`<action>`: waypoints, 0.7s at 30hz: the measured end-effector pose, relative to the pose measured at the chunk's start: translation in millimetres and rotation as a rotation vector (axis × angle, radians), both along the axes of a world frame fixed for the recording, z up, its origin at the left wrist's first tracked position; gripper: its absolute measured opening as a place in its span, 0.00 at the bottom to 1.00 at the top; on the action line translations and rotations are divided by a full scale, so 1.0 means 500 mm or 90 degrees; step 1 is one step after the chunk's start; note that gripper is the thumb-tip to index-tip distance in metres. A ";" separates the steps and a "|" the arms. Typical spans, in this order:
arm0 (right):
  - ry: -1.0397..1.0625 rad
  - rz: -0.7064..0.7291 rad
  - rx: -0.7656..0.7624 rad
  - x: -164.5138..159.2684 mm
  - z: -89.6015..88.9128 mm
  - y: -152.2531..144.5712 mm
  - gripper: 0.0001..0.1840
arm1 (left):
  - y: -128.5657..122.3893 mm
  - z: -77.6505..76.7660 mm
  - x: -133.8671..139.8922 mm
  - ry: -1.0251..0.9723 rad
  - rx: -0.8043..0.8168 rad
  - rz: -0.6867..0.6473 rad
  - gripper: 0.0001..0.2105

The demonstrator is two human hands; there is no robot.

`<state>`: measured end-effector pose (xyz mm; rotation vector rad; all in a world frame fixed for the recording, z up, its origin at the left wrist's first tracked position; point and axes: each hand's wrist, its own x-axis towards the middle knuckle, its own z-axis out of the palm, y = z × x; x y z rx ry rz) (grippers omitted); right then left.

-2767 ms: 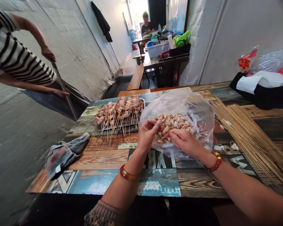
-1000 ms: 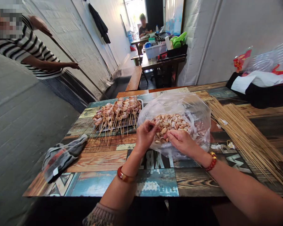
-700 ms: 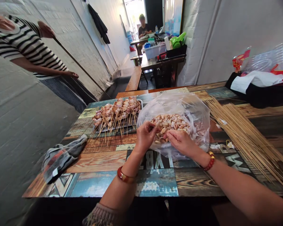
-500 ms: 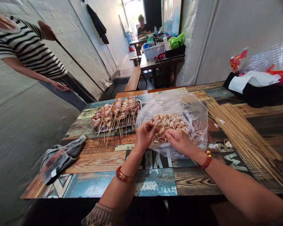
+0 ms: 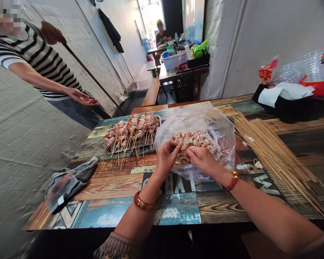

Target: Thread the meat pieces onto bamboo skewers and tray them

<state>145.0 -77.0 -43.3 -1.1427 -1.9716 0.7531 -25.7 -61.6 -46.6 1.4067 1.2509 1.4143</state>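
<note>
Over an open plastic bag (image 5: pixel 218 118) on a patterned wooden surface (image 5: pixel 108 212), two bare hands meet, close together but apart. The left hand (image 5: pixel 166 158) pinches a small pale piece, apparently a clove, between thumb and finger. The right hand (image 5: pixel 202 160) is closed, its fingers curled in, and appears to grip a thin stick (image 5: pixel 233 197) that shows beneath the wrist; the stick's tip is hidden. What look like garlic cloves (image 5: pixel 193 138) lie heaped in the bag, just below the fingertips.

Good handling here likely calls for a light, firm pinch on the clove's sides, with fingertips out of line with the stick's point. A short, straight push with a slight twist should be less apt to split the clove than a sudden jab, and working low over the bag would catch any dropped piece.

To the left, loaded skewers (image 5: pixel 143 124) rest piled on a tray (image 5: pixel 159 123), handles toward the worker; bare sticks (image 5: pixel 270 151) fan out to the right. Beyond, a co-worker (image 5: pixel 43 59) in stripes holds a pole (image 5: pixel 83 66).
</note>
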 end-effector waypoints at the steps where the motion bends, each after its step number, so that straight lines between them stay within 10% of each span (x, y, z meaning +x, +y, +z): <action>1: 0.012 0.000 -0.010 0.000 0.001 0.000 0.15 | -0.002 0.006 0.002 -0.049 -0.022 -0.011 0.12; 11: 0.023 0.005 0.056 -0.019 0.004 -0.015 0.16 | -0.031 0.037 0.024 -0.263 -0.261 -0.276 0.18; 21: 0.053 0.010 0.026 -0.025 0.006 -0.025 0.11 | -0.030 0.053 0.024 -0.358 -0.240 -0.223 0.12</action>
